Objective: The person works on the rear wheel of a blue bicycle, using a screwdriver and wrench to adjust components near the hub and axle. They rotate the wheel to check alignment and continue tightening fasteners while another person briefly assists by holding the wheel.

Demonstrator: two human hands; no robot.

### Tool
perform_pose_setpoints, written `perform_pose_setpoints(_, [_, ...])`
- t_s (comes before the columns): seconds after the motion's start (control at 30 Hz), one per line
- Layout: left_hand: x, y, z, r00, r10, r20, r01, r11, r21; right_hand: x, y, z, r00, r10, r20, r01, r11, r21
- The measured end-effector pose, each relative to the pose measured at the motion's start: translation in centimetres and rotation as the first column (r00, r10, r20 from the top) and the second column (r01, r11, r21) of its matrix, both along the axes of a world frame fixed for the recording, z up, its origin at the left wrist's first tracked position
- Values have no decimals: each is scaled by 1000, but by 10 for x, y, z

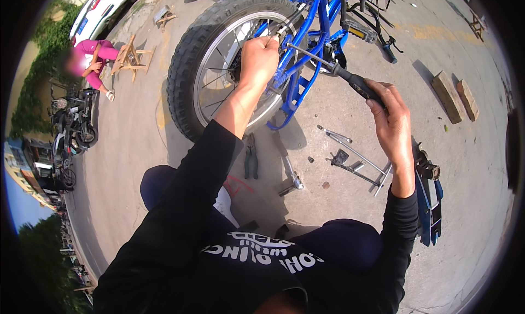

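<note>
A small blue bicycle lies in front of me, its rear wheel with a knobby tyre at the left. My left hand is closed at the blue frame, over the spokes near the wheel's middle; what its fingertips pinch is too small to name. My right hand is wrapped round the dark handle of a screwdriver. The screwdriver's long shaft points up and left across the blue tubes, its tip close to my left fingers.
Pliers and a long metal tool lie on the ground before my knees. Thin metal rods lie to their right. Two wooden blocks are further right. At the left a person sits by a wooden stool, near parked motorcycles.
</note>
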State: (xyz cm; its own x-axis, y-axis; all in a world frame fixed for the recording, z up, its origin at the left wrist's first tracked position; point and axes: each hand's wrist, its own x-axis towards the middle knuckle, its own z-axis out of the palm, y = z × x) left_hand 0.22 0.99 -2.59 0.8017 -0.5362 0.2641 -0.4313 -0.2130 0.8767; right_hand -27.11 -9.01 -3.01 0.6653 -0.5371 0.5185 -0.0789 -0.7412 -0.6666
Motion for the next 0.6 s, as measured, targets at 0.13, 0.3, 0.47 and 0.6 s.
perform_pose_setpoints(0.13, [4,0,-3,1000,-12,2,12,1000,-22,0,2,-1,1000,10,15,-10,1000,-23])
perform_pose_setpoints(0.3, [1,0,-3,1000,-23,-19,22,998,-56,-1,2,3,1000,-10,-21,8,997,-72])
perform_pose_setpoints(0.47, [0,3,0,993,-43,-113,37,998,-58,-2,-4,9,998,23,-64,-22,1000,5])
perform_pose_setpoints(0.6, [-1,2,2,998,-28,-51,27,1000,-12,-5,-8,20,986,56,-155,-3,946,324])
